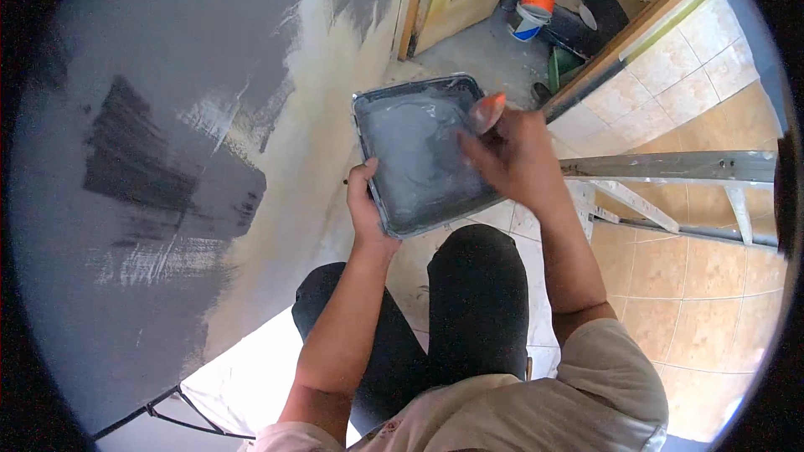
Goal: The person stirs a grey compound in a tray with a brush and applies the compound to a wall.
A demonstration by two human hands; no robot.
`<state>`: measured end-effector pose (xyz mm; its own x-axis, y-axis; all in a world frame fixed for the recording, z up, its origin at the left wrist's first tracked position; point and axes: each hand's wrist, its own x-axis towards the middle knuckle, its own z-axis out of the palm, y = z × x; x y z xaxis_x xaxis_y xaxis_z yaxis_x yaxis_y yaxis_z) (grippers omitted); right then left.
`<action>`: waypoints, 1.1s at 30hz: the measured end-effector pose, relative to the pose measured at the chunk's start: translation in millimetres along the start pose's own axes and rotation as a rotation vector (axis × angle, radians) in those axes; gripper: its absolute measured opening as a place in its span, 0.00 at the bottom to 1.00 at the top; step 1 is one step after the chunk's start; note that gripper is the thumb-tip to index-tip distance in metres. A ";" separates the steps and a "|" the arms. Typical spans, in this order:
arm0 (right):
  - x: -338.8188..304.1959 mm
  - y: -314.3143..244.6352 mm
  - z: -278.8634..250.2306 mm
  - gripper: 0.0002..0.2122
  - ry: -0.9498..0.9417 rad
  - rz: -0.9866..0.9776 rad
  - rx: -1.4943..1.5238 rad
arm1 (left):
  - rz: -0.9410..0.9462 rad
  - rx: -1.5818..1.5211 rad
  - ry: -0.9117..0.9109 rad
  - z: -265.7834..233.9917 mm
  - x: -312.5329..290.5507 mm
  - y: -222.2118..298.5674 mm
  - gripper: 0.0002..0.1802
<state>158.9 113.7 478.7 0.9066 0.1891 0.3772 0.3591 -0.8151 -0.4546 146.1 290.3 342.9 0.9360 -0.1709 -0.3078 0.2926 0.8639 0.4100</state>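
My left hand (365, 201) grips the near left edge of a black, shallow paint tray (479, 88). Grey paint (410, 138) coats the tray's inside, wet and streaky. Over the tray's right side is my right hand (515, 159), its fingers curled and smeared by motion. A tool with an orange and clear handle (488, 112) sticks out past these fingers; its working end is hidden, so its kind does not show. Left of the tray stands a wall (193, 176) partly covered in grey paint, with darker brushed patches and a bare cream strip.
An aluminium ladder (670, 167) reaches in from the right over tan floor tiles (695, 268). Beyond the tray, a doorway with a cream door (456, 0) opens onto a space holding an orange and white bucket (536, 0). My knees (477, 285) are below the tray.
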 end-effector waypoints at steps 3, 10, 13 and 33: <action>-4.1 10.9 24.3 0.09 0.035 -0.209 0.212 | -0.022 -0.016 -0.057 -6.9 6.3 -17.9 0.28; -18.6 4.9 -2.9 0.08 0.003 -0.075 0.095 | -0.034 -0.070 -0.070 9.1 -3.2 -11.0 0.27; 1.1 13.5 12.9 0.08 0.099 -0.166 0.085 | -0.091 -0.068 -0.069 10.7 -5.8 -14.2 0.27; 7.6 12.7 -14.5 0.09 0.039 -0.117 0.004 | -0.053 -0.043 -0.096 15.1 -3.9 -13.6 0.28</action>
<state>167.2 96.9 487.5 0.8494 0.2611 0.4586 0.4626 -0.7865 -0.4091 141.4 272.0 351.5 0.9346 -0.2594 -0.2433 0.3350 0.8718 0.3575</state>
